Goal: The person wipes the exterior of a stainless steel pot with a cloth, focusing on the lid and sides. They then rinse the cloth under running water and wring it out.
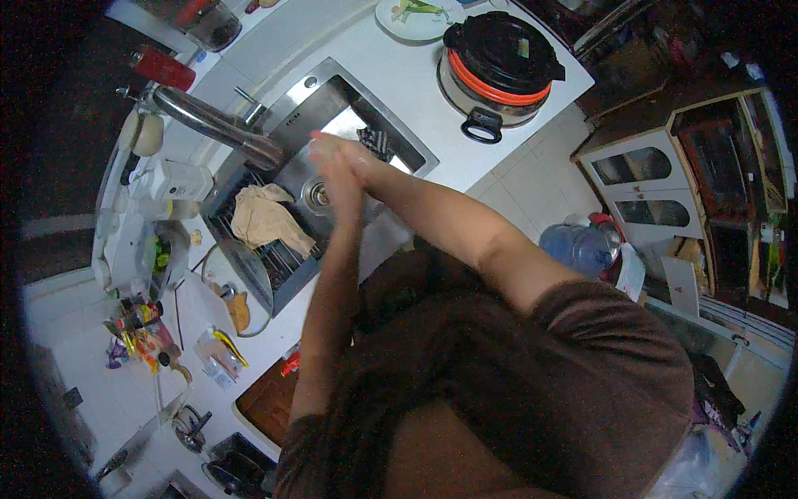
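My left hand (337,178) and my right hand (355,158) are pressed palm to palm over a stainless steel sink (399,121). No object shows between them, and the fingers partly hide one another. Whitish wet spots, possibly suds, show on the right hand. Below and beside them lies the round sink drain (317,194). A metal faucet (218,121) reaches in from the left, its head apart from my hands. A beige cloth (268,218) lies crumpled on a dark slatted rack (290,274) at the sink's left. Behind my right hand lies a dark striped cloth (374,142).
A lidded pot (499,68) with an orange band stands on the white counter (399,72), near a plate (408,22) bearing green stalks. Left are a white jug (181,181), a glass lid (234,274) and food packets (221,355). A blue water bottle (576,246) lies at floor level, right.
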A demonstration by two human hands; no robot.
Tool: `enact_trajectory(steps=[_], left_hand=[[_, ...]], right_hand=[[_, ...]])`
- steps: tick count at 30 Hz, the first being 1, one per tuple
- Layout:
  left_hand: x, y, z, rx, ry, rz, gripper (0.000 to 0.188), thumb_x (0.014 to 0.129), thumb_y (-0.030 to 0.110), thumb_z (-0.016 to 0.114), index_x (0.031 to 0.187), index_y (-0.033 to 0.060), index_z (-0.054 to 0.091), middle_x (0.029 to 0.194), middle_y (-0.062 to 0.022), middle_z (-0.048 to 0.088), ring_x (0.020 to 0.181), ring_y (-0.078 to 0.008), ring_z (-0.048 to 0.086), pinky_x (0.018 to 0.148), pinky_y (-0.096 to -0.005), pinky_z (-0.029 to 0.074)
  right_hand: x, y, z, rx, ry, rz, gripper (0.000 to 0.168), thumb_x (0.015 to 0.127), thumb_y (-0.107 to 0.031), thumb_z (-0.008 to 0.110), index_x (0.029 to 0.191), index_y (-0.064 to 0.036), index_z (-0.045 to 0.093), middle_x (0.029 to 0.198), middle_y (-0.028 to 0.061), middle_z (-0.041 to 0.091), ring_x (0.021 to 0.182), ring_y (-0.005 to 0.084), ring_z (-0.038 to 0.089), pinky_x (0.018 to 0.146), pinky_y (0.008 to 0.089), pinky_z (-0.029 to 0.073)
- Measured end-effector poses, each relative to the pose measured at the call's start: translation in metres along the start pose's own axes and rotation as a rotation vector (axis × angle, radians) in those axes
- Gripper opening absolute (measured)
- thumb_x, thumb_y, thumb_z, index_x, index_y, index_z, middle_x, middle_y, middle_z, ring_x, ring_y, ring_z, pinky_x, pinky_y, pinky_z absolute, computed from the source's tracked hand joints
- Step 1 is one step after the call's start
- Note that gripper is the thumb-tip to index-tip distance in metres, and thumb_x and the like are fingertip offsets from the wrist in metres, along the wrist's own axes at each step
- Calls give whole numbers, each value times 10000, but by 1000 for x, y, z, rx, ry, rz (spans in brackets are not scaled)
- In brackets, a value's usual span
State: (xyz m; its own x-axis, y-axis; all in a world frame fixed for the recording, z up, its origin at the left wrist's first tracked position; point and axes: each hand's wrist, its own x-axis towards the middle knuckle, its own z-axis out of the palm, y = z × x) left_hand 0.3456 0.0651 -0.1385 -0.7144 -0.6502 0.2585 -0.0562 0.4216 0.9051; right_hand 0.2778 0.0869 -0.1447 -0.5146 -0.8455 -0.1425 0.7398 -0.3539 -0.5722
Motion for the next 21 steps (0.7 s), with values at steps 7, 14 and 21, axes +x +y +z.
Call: enact_trajectory(steps=[7, 14, 21], left_hand=[[11, 28, -6, -120, 61, -24, 532, 968, 260, 332, 1380, -64, 237, 1465, -208, 215, 1367, -320, 181, 1105, -362, 162], [38, -4, -58, -116, 28, -312, 541, 963, 234, 363, 1404, -33, 199, 1454, -191, 238, 1344, -299, 229, 1098, -371, 183], [12, -14, -13, -270, -32, 61, 576, 949, 239, 400, 1406, -28, 174, 1393, -169, 312, 1235, -258, 351, 1039, -363, 271]], right_hand=[[6, -13, 27, 231, 152, 150, 288, 935, -257, 472, 1131, -64, 556, 1064, 48, 601, 924, 171, 577, 827, 313, 460], [-6, 12, 46, 111, 33, 424, 336, 951, -255, 433, 1207, -54, 518, 1113, 58, 580, 962, 157, 558, 827, 318, 469], [34, 14, -6, 99, 83, 189, 336, 956, -255, 420, 1229, -77, 503, 1191, 79, 555, 997, 189, 553, 838, 372, 475]])
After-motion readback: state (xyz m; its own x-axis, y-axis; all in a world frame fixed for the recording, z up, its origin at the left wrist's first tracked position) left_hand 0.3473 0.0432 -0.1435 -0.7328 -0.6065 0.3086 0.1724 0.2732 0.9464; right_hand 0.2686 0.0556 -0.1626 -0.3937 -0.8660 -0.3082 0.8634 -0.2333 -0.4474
